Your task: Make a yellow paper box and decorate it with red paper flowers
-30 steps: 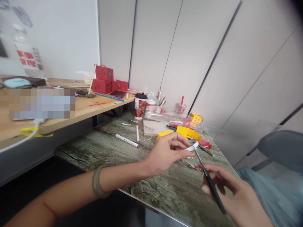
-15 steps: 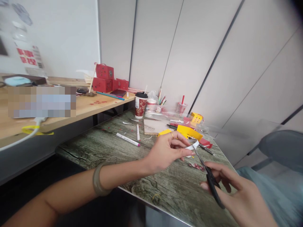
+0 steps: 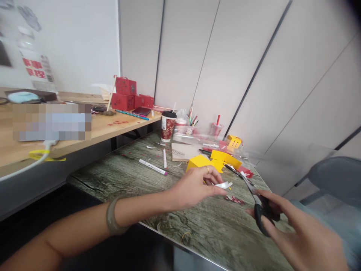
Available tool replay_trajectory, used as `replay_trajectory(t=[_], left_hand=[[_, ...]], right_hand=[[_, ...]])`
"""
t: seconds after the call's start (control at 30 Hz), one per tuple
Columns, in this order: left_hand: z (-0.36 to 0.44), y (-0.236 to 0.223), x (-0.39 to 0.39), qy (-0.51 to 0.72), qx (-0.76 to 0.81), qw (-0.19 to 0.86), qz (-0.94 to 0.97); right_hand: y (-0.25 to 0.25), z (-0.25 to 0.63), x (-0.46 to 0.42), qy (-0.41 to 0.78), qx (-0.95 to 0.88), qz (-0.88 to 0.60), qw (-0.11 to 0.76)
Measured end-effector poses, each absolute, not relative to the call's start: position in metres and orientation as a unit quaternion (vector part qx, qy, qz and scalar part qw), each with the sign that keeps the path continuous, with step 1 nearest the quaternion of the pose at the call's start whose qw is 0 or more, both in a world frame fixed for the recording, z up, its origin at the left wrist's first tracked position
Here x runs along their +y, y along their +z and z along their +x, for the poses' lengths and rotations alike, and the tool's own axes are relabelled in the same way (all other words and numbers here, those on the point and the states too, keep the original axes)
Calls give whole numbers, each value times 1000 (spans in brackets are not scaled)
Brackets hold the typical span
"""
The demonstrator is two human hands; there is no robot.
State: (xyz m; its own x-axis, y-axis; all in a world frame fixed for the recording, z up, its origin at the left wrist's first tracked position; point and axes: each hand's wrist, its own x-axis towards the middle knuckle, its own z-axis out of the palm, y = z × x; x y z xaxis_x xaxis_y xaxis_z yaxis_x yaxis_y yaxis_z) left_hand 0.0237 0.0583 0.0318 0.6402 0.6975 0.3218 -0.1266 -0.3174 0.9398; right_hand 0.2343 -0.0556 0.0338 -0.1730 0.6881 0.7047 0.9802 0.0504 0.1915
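Observation:
My left hand (image 3: 201, 186) pinches a small piece of white paper (image 3: 224, 184) between thumb and fingers, above the dark wood-grain table (image 3: 158, 210). In my right hand (image 3: 293, 222) is a pair of scissors (image 3: 261, 210) with black handles, its blades pointing up and to the left, apart from the paper. Beyond my left hand lie pieces of yellow paper (image 3: 224, 158), and past the scissors a red paper scrap (image 3: 244, 172). Small reddish scraps (image 3: 235, 200) are scattered on the table between my hands.
Two white markers (image 3: 152, 166) lie left of a pale board (image 3: 183, 151). Behind them stands a red patterned paper cup (image 3: 168, 127) with a black lid. Red boxes (image 3: 124, 101) are stacked on the wooden desk (image 3: 107, 128) at left. A grey chair (image 3: 335, 188) is at right.
My right hand has drawn the scissors back to the right, off the white paper. The scissors' blades have spread. My left hand, still pinching the paper, has lowered slightly.

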Motion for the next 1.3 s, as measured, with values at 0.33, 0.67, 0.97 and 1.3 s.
replay_trajectory(t=[0.33,0.67,0.97,1.3], left_hand=[[20,41,62,413,204,302,835],[24,45,76,382,155,127,902],[22,39,81,385,219,310,841],[26,40,85,332,228,581,707]], right_hand=[[30,229,-52,-421,-719,-540,116],[29,229,-47,-431,-741,-506,92],[15,240,-33,-252,-669,-693,89],[14,254,-4,-134,-690,-700,125]])
